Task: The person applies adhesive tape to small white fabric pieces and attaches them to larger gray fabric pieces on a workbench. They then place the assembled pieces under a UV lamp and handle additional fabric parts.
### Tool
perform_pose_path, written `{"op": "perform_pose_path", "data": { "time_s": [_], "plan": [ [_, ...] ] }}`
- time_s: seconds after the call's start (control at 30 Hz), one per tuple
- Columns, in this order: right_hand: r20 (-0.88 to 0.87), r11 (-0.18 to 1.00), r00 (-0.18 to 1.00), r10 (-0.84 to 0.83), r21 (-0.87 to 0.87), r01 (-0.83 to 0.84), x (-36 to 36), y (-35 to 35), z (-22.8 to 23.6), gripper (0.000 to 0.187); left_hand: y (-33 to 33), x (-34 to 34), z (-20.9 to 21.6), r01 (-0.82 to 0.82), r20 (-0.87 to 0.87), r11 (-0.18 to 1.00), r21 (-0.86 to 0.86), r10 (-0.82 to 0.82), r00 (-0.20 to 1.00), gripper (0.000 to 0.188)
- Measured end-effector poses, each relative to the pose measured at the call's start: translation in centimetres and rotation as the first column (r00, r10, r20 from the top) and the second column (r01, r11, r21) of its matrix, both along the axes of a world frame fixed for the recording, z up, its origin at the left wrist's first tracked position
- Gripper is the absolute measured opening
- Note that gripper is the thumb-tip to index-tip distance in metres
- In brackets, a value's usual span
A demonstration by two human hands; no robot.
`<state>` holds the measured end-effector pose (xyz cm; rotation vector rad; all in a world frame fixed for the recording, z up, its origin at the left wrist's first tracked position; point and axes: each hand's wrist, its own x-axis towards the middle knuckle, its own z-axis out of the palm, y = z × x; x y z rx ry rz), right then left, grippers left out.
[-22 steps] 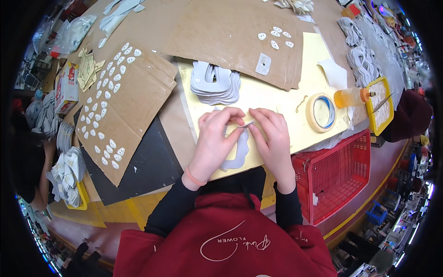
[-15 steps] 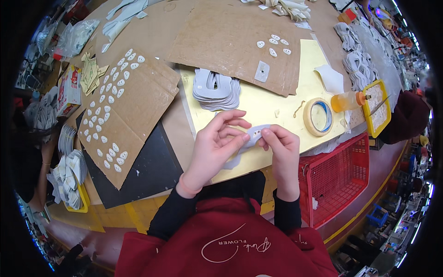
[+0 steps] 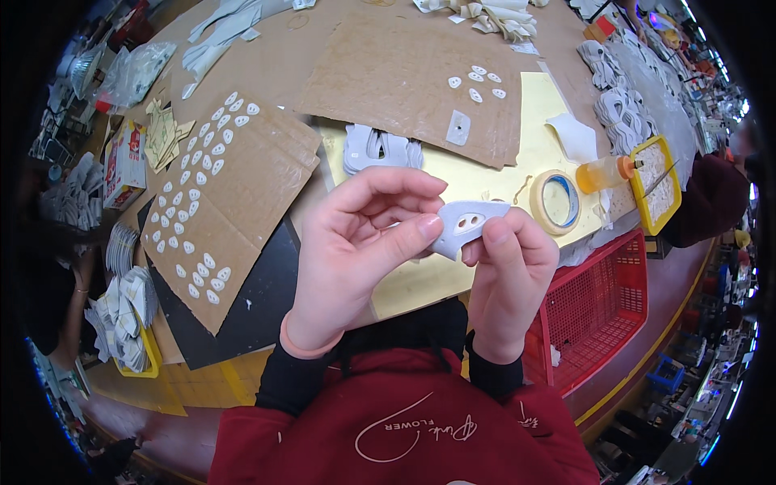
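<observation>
Between my two hands is a pale grey cut shoe piece (image 3: pixel 454 239) with a small white oval patch (image 3: pixel 469 223) on it, pierced by several holes. My left hand (image 3: pixel 356 234) pinches its left end between thumb and fingers. At its right edge, my right hand (image 3: pixel 509 263) grips it the same way, thumb on top. Just beyond my left hand, a stack of similar grey pieces (image 3: pixel 380 149) lies partly under a cardboard sheet (image 3: pixel 388 73). Small white oval patches (image 3: pixel 194 158) lie in rows on the left cardboard (image 3: pixel 259 182), with several more on the far sheet.
A tape roll (image 3: pixel 554 202), an orange-tinted bottle (image 3: pixel 605 174) and a yellow tray (image 3: pixel 656 186) of white bits with a pointed tool stand to the right. A red basket (image 3: pixel 594 307) is below them. Another person's arm (image 3: pixel 77 299) shows at the left edge.
Both hands have lifted the shoe piece closer to me, and it is now tilted so the patch with its holes faces up more plainly. The cardboard sheets stay in place.
</observation>
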<state>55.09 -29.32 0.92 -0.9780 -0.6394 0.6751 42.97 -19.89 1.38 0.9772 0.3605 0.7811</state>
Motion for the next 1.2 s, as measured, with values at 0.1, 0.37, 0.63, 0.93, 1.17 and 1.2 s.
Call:
{"op": "perform_pose_path", "data": {
  "time_s": [0.1, 0.37, 0.63, 0.93, 1.17, 1.2],
  "plan": [
    [-0.020, 0.999, 1.000, -0.024, -0.048, 0.023, -0.4, 0.0, 0.8, 0.018, 0.2, -0.4, 0.4, 0.044, -0.008, 0.997, -0.064, -0.044, 0.999, 0.030],
    [-0.026, 0.982, 1.000, 0.012, -0.189, -0.017, -0.5, -0.1, 1.1, 0.023, 0.2, -0.7, 0.5, 0.077, 0.020, 0.974, -0.215, -0.074, 0.997, 0.027],
    [-0.062, 0.982, 0.998, -0.011, -0.190, -0.001, -0.7, 0.1, 0.6, 0.021, 0.4, -0.6, 0.1, 0.063, -0.043, 0.970, -0.236, -0.076, 0.996, 0.027],
    [0.226, 0.970, 0.967, -0.114, -0.184, 0.158, -0.6, 0.0, -0.1, 0.014, 0.4, -0.4, 0.7, 0.046, -0.232, 0.999, 0.027, -0.038, 0.972, 0.036],
    [0.323, 0.959, 0.938, -0.127, -0.201, 0.199, -0.5, -0.4, -0.5, 0.013, 0.6, -0.4, 1.2, 0.042, -0.305, 0.982, 0.185, 0.017, 0.952, 0.037],
    [0.323, 0.958, 0.938, -0.125, -0.206, 0.199, -0.6, -0.4, -0.5, 0.013, 0.6, -0.4, 1.2, 0.027, -0.310, 0.978, 0.209, 0.040, 0.950, 0.033]
  ]
}}
